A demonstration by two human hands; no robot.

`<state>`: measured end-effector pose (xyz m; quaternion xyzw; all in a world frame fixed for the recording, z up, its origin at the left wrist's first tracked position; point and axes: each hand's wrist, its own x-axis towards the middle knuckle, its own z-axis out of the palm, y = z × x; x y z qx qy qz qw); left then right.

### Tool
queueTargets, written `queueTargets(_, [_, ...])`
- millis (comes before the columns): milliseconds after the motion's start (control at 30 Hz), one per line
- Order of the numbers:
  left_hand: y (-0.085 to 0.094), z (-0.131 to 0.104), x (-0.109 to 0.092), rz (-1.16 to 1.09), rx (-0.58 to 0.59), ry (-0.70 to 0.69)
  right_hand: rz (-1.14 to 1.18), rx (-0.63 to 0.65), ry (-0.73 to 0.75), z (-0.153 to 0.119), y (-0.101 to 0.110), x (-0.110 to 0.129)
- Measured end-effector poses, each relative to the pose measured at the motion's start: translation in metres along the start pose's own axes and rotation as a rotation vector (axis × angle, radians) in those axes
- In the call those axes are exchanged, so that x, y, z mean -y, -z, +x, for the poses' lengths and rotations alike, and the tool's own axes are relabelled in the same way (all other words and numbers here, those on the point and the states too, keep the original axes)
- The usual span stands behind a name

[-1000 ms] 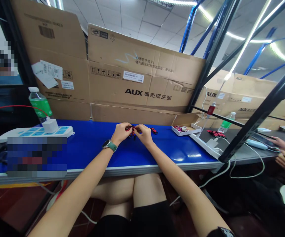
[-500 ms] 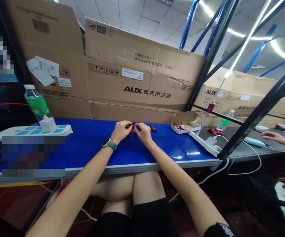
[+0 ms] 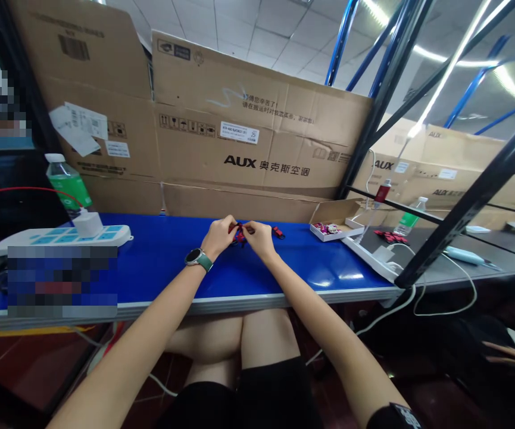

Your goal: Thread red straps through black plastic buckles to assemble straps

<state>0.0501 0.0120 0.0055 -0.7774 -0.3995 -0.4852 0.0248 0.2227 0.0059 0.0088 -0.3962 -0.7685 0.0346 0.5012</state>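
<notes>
My left hand [image 3: 218,237], with a green-banded watch [image 3: 199,258] on its wrist, is closed in a pinch over the blue tabletop. Its fingertips meet those of my right hand [image 3: 260,239], which is pinching too. Between and just below them shows a small red-and-black piece [image 3: 240,236], like a strap with dark fittings. The fingers cover much of it, so its exact kind is unclear. A similar red-and-black piece [image 3: 278,232] lies on the table just right of my right hand.
Right of my hands stands an open white box [image 3: 328,233] of small pink and red items. A white power strip [image 3: 61,237] and a green-labelled bottle [image 3: 67,182] are at left. Cardboard [image 3: 248,152] walls the back; a black rack post [image 3: 462,202] rises at right.
My hands stay pinched together at nearly the same spot, with slight finger shifts. At the right, another person's hand has left the neighbouring table and is lower down.
</notes>
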Motion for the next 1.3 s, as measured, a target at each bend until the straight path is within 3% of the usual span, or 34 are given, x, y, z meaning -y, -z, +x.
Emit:
queueTargets(100, [0.001,-0.001,-0.003,0.055,0.091,-0.083,-0.094,0.074,0.024,0.0,0.002,0.0])
queueTargets(167, [0.002,-0.002,-0.005,0.056,0.099,-0.093,-0.065,0.042,-0.013,0.0,0.001,-0.001])
queueTargets(267, [0.004,-0.001,-0.005,-0.004,0.055,-0.078,0.144,-0.05,-0.125,0.001,0.0,-0.005])
queueTargets(333, [0.006,0.0,-0.004,-0.067,0.035,-0.068,0.332,-0.046,-0.212,0.001,0.0,-0.009])
queueTargets(500, [0.012,0.001,-0.001,-0.124,-0.002,-0.032,0.909,0.243,-0.438,0.0,0.005,-0.014])
queueTargets(600, [0.012,0.001,-0.003,-0.124,0.036,-0.048,1.006,0.331,-0.456,-0.001,0.008,-0.015])
queueTargets(767, [0.01,0.0,-0.007,-0.17,0.12,-0.075,0.777,0.247,-0.387,0.001,0.004,-0.021])
queueTargets(933, [0.01,0.001,-0.011,-0.222,0.14,-0.05,0.826,0.137,-0.428,0.0,0.001,-0.019])
queueTargets(1067, [0.007,0.0,-0.013,-0.226,0.097,-0.016,0.819,0.15,-0.441,-0.001,0.003,-0.01])
queueTargets(1200, [-0.01,-0.003,-0.011,-0.387,0.0,0.155,0.826,-0.023,-0.518,0.0,0.001,-0.007])
queueTargets(1300, [-0.024,-0.005,-0.006,-0.54,0.0,0.289,0.842,-0.105,-0.531,0.001,-0.003,-0.009])
